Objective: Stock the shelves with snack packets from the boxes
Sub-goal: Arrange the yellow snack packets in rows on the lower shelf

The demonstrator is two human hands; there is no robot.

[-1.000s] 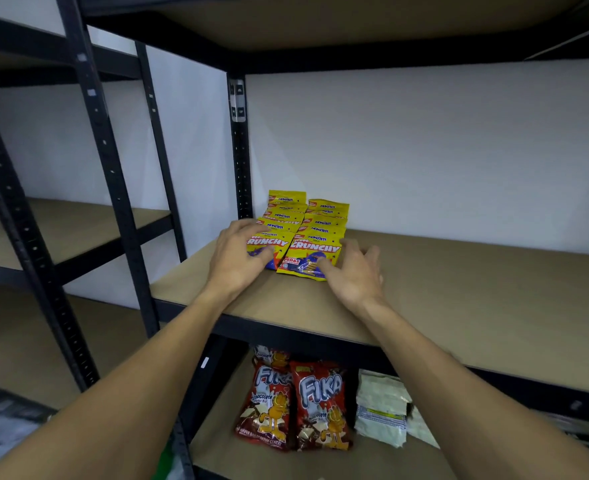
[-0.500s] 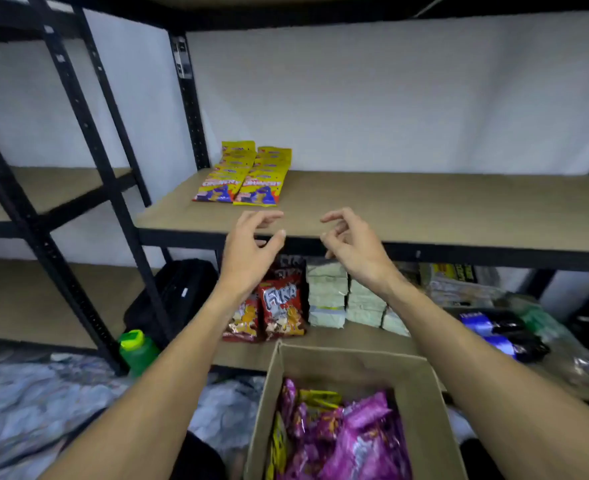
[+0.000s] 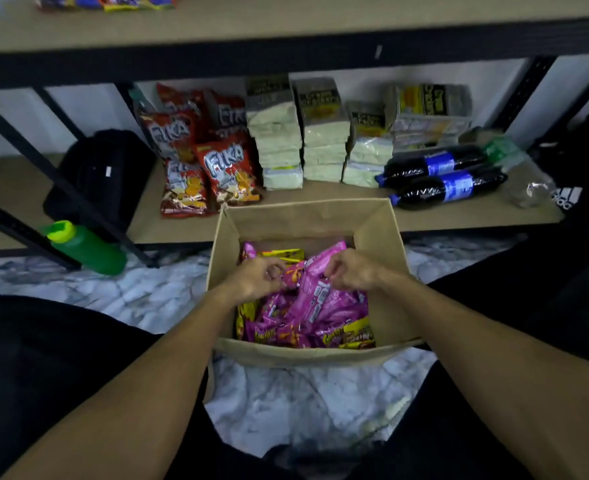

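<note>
Pink snack packets [image 3: 315,306] heaped in cardboard box [image 3: 378,230] on floor, below upper shelf [image 3: 320,26]. Top edges pinched by left hand [image 3: 260,277] and right hand [image 3: 350,271], close together. Risk imo: thin pinch gets slipped, or tangled neighbours get dragged out and spilled.

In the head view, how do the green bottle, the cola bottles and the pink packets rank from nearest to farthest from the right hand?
1. Pink packets: in the box, pinched by the right hand.
2. Cola bottles: lying on the low shelf, behind the box and to the right.
3. Green bottle: on the floor, far to the left.
</note>
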